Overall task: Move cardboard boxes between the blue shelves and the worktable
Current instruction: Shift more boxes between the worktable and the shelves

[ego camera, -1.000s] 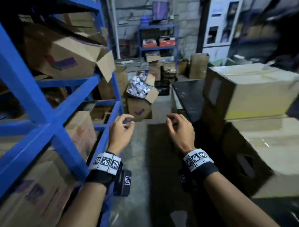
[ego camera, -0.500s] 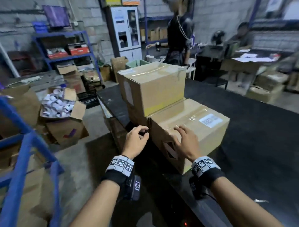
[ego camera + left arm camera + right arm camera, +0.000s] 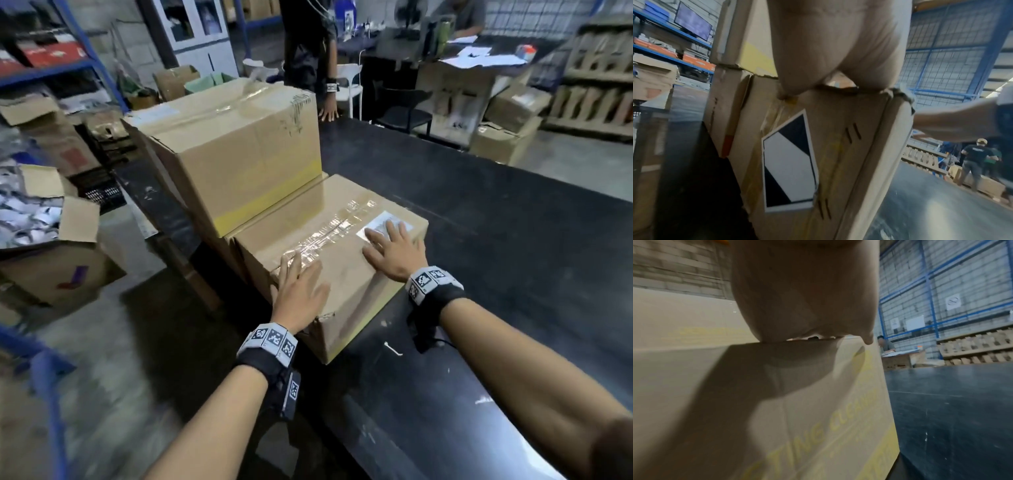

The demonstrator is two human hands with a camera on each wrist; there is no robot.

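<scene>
A low taped cardboard box (image 3: 342, 260) sits at the near corner of the black worktable (image 3: 496, 240). My left hand (image 3: 298, 284) lies flat on its near left top edge, fingers straight. My right hand (image 3: 394, 246) lies flat on the top by the white label (image 3: 380, 222), fingers spread. Behind it a taller sealed box (image 3: 233, 147) with a yellow stripe stands on another box. In the left wrist view my palm (image 3: 834, 48) rests on the low box's end (image 3: 807, 162) with a black-and-white sticker. In the right wrist view my palm (image 3: 803, 293) rests above the box's printed side (image 3: 777, 402).
An open box of white rolls (image 3: 44, 240) stands on the floor at left. The blue shelf frame (image 3: 48, 394) is at the lower left. A person (image 3: 308, 51) stands at the table's far edge. More boxes (image 3: 507, 137) and a desk are at the back right.
My view has swung from the blue shelves to the worktable. Both hands have reached forward and flattened onto the low box's top.
</scene>
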